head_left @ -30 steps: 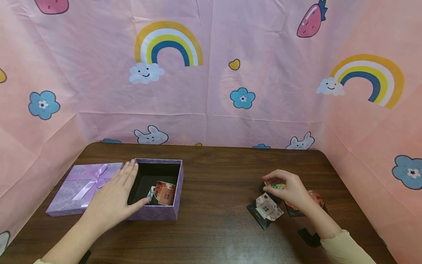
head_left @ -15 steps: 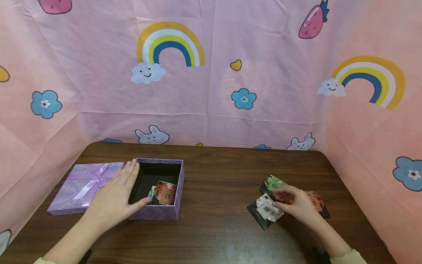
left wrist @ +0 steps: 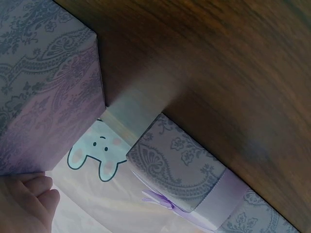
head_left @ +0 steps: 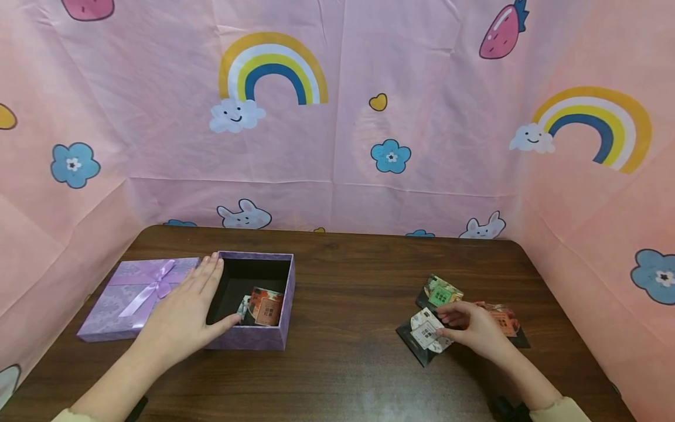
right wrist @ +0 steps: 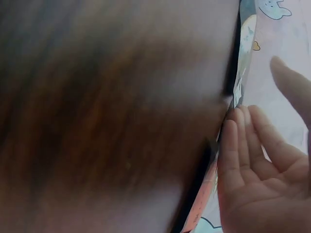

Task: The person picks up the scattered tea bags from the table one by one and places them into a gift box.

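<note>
My left hand [head_left: 181,308] rests along the left wall of a purple patterned box [head_left: 248,339], fingers straight and thumb over its front rim. The left wrist view shows its fingertips [left wrist: 41,191] against the box wall [left wrist: 53,97]. Inside the box lie an orange-red packet [head_left: 266,308] and a paler one partly behind it. On the right, my right hand [head_left: 474,331] hovers at a flat black packet with a white label [head_left: 424,334]. In the right wrist view, the thumb of the right hand [right wrist: 262,179] stands apart from its fingers, which touch near the packets' edges.
A purple lid with a ribbon bow [head_left: 113,299] lies left of the box. A green-labelled packet [head_left: 442,293] is behind the white one, and an orange-red packet [head_left: 503,321] lies partly under the right hand. A patterned cloth [head_left: 337,117] surrounds the wooden table [head_left: 343,375].
My right hand has moved from the green-labelled packet toward me to the right edge of the white-labelled packet, uncovering the green one. The left hand stays on the box.
</note>
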Tool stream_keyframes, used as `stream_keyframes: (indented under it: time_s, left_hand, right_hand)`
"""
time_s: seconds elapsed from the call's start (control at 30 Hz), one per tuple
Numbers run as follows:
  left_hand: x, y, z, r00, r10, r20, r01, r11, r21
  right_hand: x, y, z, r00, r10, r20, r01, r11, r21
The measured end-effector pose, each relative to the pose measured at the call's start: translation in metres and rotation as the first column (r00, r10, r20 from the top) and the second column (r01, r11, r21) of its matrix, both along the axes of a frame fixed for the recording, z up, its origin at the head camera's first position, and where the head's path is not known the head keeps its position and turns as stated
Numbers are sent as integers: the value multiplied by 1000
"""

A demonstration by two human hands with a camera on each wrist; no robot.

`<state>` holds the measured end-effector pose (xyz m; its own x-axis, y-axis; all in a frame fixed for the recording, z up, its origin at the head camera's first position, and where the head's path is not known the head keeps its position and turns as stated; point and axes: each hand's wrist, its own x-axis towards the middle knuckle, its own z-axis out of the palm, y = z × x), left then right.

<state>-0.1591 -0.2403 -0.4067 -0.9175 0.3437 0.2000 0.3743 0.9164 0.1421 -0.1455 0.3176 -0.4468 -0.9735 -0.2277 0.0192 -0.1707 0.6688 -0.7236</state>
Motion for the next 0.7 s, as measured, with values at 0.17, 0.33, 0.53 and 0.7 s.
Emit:
stream_keyframes:
  time_s: [0.17,0.33,0.53,0.7]
  left_hand:
    - [-1,0,0,1000,-2,-4,2,1000,-1]
    - [-1,0,-1,1000,-5,-11,5,1000,1]
    - [1,0,-1,1000,-4,-11,4,1000,5]
    - [1,0,-2,1000,-7,-22,7,1000,6]
  right_hand:
    - [-3,2,-2,999,22,29,-22,1000,-15]
    - [-4,1,-3,999,33,40,-33,999,14]
    - [-3,-4,-3,998,33,49,-37,996,83]
    - [-3,-6,-2,998,62,18,-64,991,121]
